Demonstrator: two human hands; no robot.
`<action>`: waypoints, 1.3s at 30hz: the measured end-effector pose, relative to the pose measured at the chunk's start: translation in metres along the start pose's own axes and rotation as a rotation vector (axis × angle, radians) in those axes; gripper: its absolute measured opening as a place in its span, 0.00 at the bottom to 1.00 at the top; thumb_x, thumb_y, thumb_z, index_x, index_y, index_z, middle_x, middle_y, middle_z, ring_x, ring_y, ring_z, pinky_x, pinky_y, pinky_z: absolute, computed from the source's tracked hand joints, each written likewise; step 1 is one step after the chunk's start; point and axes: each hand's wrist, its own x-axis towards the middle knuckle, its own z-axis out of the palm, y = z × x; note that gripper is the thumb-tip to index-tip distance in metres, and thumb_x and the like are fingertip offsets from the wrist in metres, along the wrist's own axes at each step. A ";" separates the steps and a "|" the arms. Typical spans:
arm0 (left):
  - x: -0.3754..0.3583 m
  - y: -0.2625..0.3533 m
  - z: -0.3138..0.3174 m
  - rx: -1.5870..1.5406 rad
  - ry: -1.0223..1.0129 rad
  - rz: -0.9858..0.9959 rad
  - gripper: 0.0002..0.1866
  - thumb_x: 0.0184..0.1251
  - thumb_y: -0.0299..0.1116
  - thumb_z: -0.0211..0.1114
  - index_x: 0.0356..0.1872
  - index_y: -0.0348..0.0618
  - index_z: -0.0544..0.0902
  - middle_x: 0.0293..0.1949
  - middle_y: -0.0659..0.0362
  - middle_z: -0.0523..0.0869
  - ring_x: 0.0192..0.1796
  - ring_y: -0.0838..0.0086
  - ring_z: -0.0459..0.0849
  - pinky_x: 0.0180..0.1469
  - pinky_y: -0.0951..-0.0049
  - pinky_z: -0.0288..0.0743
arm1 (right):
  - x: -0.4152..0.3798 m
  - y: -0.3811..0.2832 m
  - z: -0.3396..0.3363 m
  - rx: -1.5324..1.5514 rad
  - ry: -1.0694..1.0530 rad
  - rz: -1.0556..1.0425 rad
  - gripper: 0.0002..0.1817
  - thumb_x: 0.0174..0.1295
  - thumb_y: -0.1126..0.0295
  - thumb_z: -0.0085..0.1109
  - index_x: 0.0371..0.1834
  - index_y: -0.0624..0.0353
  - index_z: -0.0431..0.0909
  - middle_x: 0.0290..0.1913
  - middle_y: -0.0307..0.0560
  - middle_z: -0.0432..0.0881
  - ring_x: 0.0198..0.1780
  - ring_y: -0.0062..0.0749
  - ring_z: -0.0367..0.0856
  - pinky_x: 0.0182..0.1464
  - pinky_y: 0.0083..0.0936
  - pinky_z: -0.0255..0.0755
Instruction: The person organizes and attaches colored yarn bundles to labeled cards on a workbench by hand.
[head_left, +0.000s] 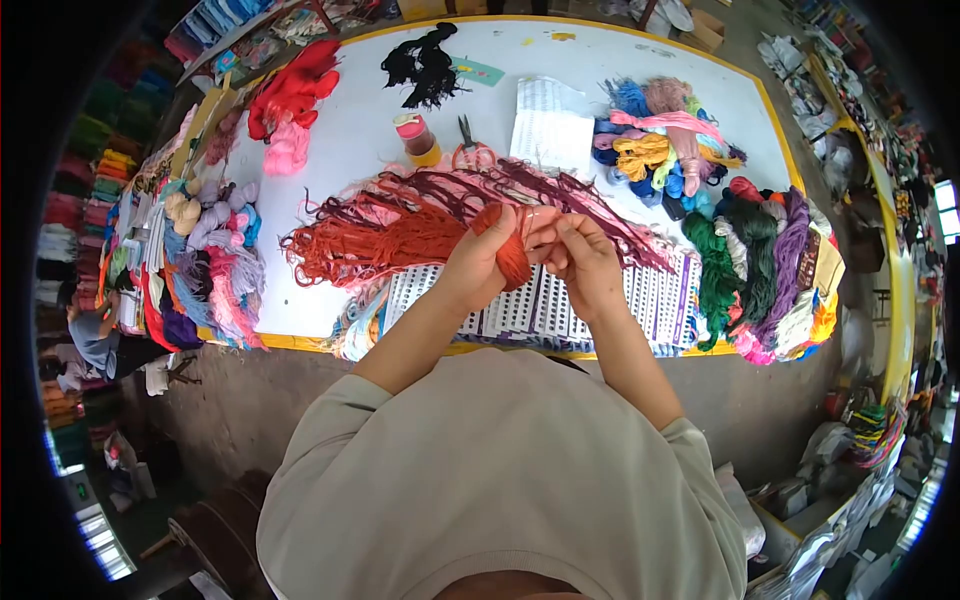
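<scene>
An orange-red yarn bundle stretches leftward from my left hand, whose fingers are wrapped round its right end. Close beside it, my right hand has thumb and fingertips pinched together at the left fingers; a thin thread seems to run there, too fine to make out clearly. Under and behind the hands lie pink and maroon yarn strands. White cards with rows of dark marks lie at the near table edge. Scissors with red handles rest just beyond the strands.
A pink-and-yellow spool stands near a printed sheet. Black yarn and red yarn lie farther back. Mixed yarn piles flank the table, including green yarn at right. A seated person is far left.
</scene>
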 end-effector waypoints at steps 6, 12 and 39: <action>-0.005 -0.005 0.014 0.232 0.060 0.040 0.25 0.76 0.47 0.47 0.59 0.34 0.73 0.53 0.57 0.79 0.53 0.74 0.77 0.55 0.71 0.71 | -0.002 0.012 0.010 -0.236 0.045 -0.099 0.04 0.64 0.70 0.59 0.39 0.56 0.79 0.36 0.32 0.81 0.34 0.15 0.77 0.37 0.12 0.70; -0.007 0.003 0.009 0.158 0.034 0.013 0.22 0.76 0.43 0.50 0.59 0.35 0.75 0.55 0.58 0.79 0.54 0.76 0.77 0.54 0.73 0.71 | -0.003 0.011 0.005 -0.133 0.019 -0.051 0.04 0.63 0.71 0.60 0.40 0.54 0.81 0.36 0.31 0.81 0.35 0.14 0.77 0.38 0.13 0.71; -0.026 -0.006 0.005 0.269 0.150 0.082 0.17 0.73 0.33 0.54 0.56 0.33 0.76 0.51 0.54 0.81 0.52 0.69 0.81 0.54 0.70 0.75 | -0.008 0.051 0.005 -0.203 0.068 -0.164 0.08 0.65 0.68 0.59 0.44 0.56 0.77 0.36 0.33 0.79 0.35 0.16 0.76 0.34 0.16 0.72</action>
